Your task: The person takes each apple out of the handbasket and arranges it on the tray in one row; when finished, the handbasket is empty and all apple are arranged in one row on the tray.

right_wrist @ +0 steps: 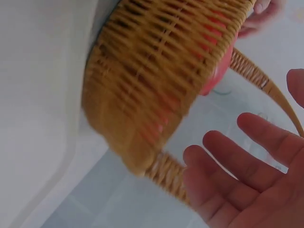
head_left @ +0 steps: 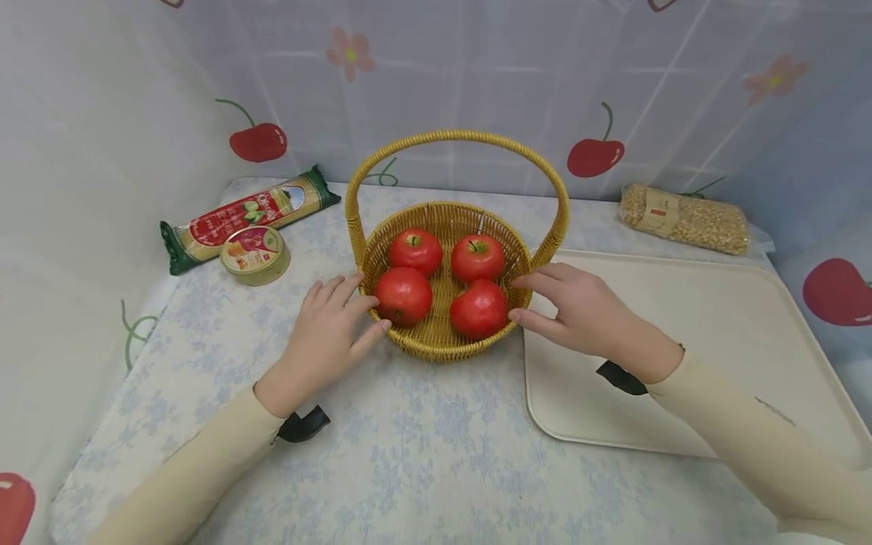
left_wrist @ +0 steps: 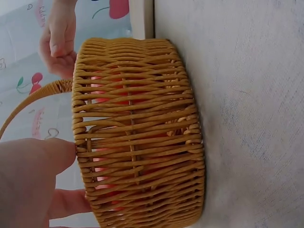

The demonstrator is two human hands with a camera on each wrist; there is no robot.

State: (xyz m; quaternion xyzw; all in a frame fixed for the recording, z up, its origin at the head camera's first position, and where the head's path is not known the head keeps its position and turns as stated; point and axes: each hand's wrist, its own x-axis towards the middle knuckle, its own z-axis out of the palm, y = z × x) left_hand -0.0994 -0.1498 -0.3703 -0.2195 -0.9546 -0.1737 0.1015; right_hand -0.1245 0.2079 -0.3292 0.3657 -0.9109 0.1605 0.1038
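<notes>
A yellow wicker basket [head_left: 436,350] with a tall arched handle stands on the table, holding several red apples [head_left: 480,309]. At its left rim is my left hand [head_left: 325,333], fingers extended and spread, the fingertips right at the rim beside the front-left apple [head_left: 404,296]. In the left wrist view the thumb [left_wrist: 59,154] meets the woven rim. My right hand [head_left: 579,309] is at the opposite side, its thumb and index fingertips at the right rim. The right wrist view shows that hand's fingers [right_wrist: 237,161] spread and slightly bent, with nothing between them.
A cream tray [head_left: 613,409] lies to the right, its edge close by the basket. Back left are a pack of spaghetti [head_left: 300,198] and a round tin [head_left: 255,257]. A bag of grain [head_left: 708,223] lies behind the tray. Printed curtains [head_left: 450,83] surround the table.
</notes>
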